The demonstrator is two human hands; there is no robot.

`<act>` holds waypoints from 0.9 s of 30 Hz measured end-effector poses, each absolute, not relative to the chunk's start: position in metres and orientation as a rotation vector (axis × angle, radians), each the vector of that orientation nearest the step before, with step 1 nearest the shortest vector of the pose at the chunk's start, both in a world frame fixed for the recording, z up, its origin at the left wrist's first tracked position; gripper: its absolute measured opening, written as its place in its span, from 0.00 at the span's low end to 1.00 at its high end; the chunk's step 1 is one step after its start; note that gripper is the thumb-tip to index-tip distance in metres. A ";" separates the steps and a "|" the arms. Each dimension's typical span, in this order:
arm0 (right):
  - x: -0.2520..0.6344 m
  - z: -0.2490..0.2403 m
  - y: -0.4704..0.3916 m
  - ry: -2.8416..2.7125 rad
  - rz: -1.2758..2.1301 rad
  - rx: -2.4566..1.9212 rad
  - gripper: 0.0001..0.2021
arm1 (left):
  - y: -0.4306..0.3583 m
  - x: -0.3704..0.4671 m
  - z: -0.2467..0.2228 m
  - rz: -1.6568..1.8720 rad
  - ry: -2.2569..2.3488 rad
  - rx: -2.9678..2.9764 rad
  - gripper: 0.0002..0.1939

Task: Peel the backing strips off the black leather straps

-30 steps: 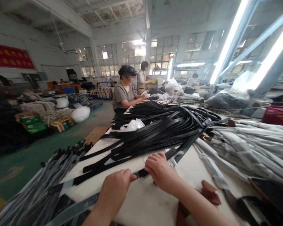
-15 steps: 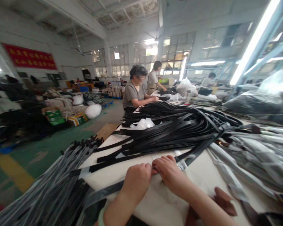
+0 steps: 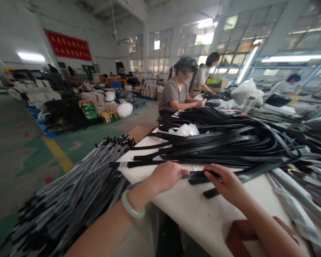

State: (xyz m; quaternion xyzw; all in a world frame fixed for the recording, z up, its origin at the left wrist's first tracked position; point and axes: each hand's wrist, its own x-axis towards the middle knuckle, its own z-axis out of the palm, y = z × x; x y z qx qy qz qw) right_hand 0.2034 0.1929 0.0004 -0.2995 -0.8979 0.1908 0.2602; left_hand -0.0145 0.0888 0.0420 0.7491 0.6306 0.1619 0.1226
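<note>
One black strap (image 3: 196,174) is now exposed between the parted left hand (image 3: 166,176) and right hand (image 3: 226,182), pinched by the fingers of each, its short span seemingly made accessible.

Black strap (image 3: 196,175) partly covered at both grips
The fingers of the left hand (image 3: 167,176) and right hand (image 3: 224,182) hide the pinched parts. The right forearm (image 3: 267,225) crosses the brown strap (image 3: 234,235), cut off below. The counter (image 3: 187,210) runs under the straps, its far corners hidden; banner (image 3: 68,44) lettering is blurred.
</note>
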 end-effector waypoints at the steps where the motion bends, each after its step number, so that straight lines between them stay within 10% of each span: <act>1: 0.201 0.000 0.191 -2.388 0.605 -0.838 0.12 | 0.090 -0.022 0.045 0.458 1.759 2.177 0.25; 16: 0.185 -0.004 0.163 -2.090 1.136 -0.766 0.17 | 0.120 -0.002 0.048 0.550 1.347 2.070 0.24; 23: 0.186 0.010 0.174 -2.130 0.941 -0.752 0.10 | 0.111 -0.035 0.057 0.432 1.306 1.708 0.42; 27: 0.188 0.013 0.174 -2.058 0.944 -0.710 0.12 | 0.058 -0.073 0.056 0.422 1.230 1.324 0.30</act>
